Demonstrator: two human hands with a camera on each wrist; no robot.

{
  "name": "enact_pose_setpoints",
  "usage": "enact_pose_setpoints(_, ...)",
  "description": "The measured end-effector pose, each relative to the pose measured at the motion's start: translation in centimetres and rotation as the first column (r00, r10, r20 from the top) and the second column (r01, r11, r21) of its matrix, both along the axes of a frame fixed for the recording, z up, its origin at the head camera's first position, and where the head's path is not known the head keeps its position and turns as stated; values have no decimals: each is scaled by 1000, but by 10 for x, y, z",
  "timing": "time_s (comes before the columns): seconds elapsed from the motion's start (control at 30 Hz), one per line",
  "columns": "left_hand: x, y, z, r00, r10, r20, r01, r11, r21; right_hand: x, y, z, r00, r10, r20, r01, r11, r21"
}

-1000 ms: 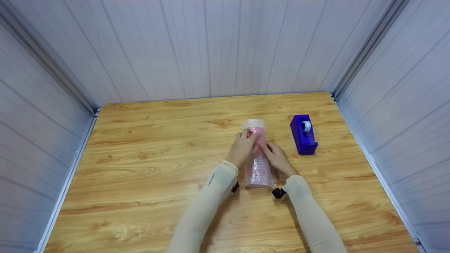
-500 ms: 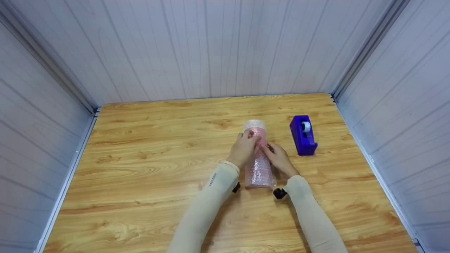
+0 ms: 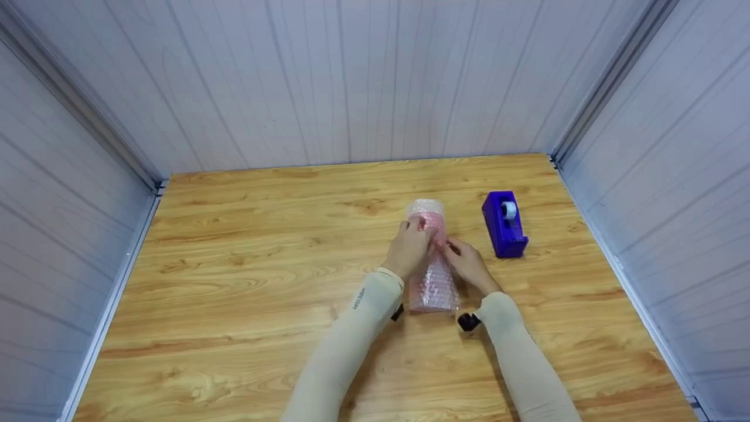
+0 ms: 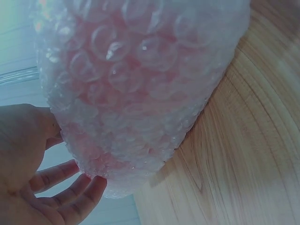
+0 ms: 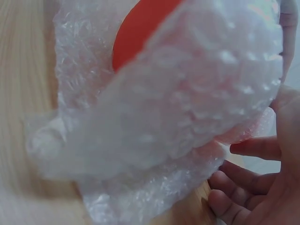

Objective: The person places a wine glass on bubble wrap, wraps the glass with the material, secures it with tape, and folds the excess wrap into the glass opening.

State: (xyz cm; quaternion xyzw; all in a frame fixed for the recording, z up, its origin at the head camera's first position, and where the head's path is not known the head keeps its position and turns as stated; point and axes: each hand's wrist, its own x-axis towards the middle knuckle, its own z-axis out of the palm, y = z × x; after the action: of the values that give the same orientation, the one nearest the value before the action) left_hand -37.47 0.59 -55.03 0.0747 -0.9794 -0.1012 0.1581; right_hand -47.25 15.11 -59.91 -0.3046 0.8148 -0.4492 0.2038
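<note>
A roll of clear bubble wrap (image 3: 435, 288) stretches away from the person on the wooden table, with something pink showing through its far half. Inside its near end, a smooth red curved surface (image 5: 138, 35) shows in the right wrist view; most of that object is hidden. From the left, the left hand (image 3: 409, 251) lies over the upper part of the roll, its thumb and fingertips holding the wrap. The right hand (image 3: 473, 269) grips the roll's right side lower down, thumb on top. Curled fingers (image 5: 248, 180) of that hand sit right at the wrap's edge.
A blue tape dispenser (image 3: 505, 225) with a white tape roll stands to the right of the wrap. Pale panel walls (image 3: 351, 82) enclose the table (image 3: 246, 281) at the back and both sides. A black wrist camera (image 3: 469, 322) sits beneath the right sleeve.
The left hand has shifted slightly to the right over the bubble wrap. The right hand keeps nearly the same place, and the tape dispenser has not moved on the table.
</note>
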Motion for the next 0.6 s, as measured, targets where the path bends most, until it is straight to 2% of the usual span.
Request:
enact_pose_setpoints(0.27, 1, -1, 0, 1000, -2, 6, 1, 999, 44, 1, -1, -1, 1000, -22, 15, 22, 1000, -9)
enact_pose_setpoints(0.6, 2, -2, -1, 1000, 1, -8, -1, 999, 45, 4, -5, 3, 999, -52, 0, 52, 998, -33)
